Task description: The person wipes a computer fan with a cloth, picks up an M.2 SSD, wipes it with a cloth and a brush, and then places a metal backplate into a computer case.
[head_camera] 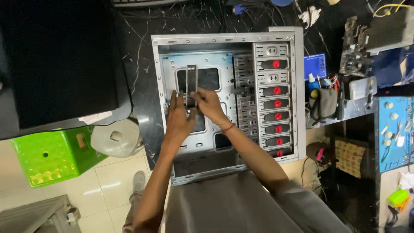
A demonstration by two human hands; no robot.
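An open grey computer case (pixel 161 82) lies on its side on a dark marbled table, its bare motherboard tray facing up. My left hand (pixel 177 117) and my right hand (pixel 208 102) meet over the tray's left half. Both grip the lower end of a narrow grey metal bracket (pixel 192 77) that stands upright between them. A red thread band sits on my right wrist. Drive bays with several black and red latches (pixel 276 90) fill the case's right side.
A green plastic stool (pixel 47 157) and a pale round object (pixel 115 138) sit on the tiled floor at left. A large black panel (pixel 60 56) lies beside the case. Tools, cables, a circuit board (pixel 354 47) and a blue mat (pixel 394 129) crowd the right.
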